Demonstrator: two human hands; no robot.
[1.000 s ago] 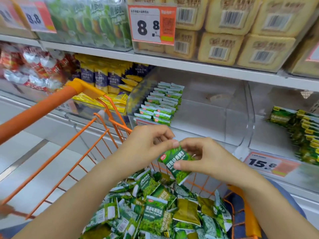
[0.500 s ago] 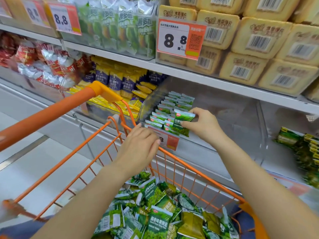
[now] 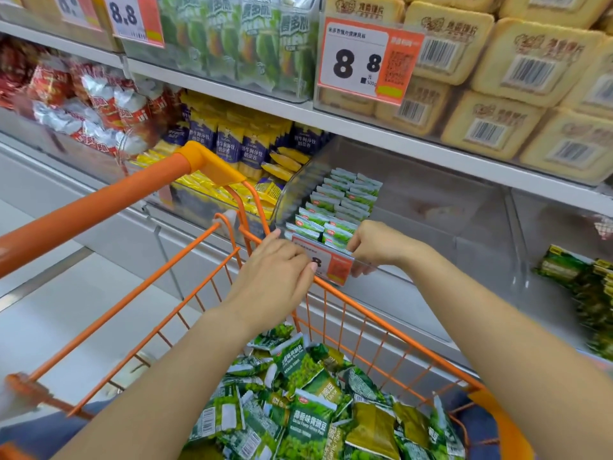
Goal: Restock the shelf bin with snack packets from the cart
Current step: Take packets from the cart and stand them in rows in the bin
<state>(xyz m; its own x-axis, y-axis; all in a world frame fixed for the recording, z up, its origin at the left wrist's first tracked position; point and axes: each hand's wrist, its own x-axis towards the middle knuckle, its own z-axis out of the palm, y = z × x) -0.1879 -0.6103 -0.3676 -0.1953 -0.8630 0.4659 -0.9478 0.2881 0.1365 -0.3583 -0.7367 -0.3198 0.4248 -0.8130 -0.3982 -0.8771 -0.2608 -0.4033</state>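
both hands at the front lip of the clear plastic shelf bin (image 3: 431, 207)

right hand (image 3: 374, 247) curls its fingers over the lip beside the standing rows of green-and-white snack packets (image 3: 335, 207); left hand (image 3: 275, 280) hangs loosely curled, gripping nothing, above the orange wire cart (image 3: 381, 330) heaped with loose green snack packets (image 3: 308, 413).

right hand (image 3: 374, 245) at clear bin (image 3: 431, 234) front, on green packets (image 3: 335, 210) | left hand (image 3: 275, 273) over cart (image 3: 381, 323) rim

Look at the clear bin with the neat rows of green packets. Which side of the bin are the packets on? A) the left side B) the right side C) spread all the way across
A: the green packets stand in rows against the left wall of the clear bin, whose right part shows no packets.
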